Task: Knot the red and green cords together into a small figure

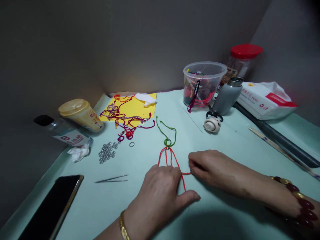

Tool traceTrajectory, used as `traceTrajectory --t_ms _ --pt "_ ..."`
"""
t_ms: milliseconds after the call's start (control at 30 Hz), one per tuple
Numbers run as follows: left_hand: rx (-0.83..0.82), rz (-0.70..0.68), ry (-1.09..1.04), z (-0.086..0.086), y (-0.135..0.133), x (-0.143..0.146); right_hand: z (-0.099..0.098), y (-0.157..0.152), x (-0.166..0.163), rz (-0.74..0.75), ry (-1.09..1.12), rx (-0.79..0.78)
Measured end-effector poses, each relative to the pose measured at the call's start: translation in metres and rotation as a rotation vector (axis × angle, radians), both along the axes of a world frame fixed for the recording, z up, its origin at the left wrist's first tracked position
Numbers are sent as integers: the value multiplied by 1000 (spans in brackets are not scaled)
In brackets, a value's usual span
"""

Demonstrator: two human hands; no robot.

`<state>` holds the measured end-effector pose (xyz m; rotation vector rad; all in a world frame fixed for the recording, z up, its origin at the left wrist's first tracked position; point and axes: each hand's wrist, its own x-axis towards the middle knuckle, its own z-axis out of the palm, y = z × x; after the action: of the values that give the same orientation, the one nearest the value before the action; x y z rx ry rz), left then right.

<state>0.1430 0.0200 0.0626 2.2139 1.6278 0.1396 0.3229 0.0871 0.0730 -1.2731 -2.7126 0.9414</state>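
A knotted piece of red cords with a green cord loop at its top lies on the pale green table. My left hand rests on the lower ends of the red cords, fingers curled over them, thumb stretched out to the right. My right hand pinches one red cord end and holds it out sideways to the right. A gold bracelet is on my left wrist, a dark red bead bracelet on my right.
Tweezers, a pile of small metal rings, tangled cords on yellow paper and a phone lie left. A tub of threads, grey bottle, scissors, tape roll, red-lidded jar and tissue pack stand right.
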Motion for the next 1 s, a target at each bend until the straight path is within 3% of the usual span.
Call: traceTrajectory --t_ms 300,600,767,867,1000 --pt "-2 -123 29 -3 0 -5 -12 2 1 92 -69 123" --pt "71 -87 5 3 5 -13 0 6 7 63 -200 185" --pt "75 -23 46 15 15 -32 7 -10 2 15 -63 240" --pt "49 50 153 20 17 -39 2 -21 -8 112 93 218" --pt "-90 52 317 25 13 -39 -15 -32 -20 247 201 310"
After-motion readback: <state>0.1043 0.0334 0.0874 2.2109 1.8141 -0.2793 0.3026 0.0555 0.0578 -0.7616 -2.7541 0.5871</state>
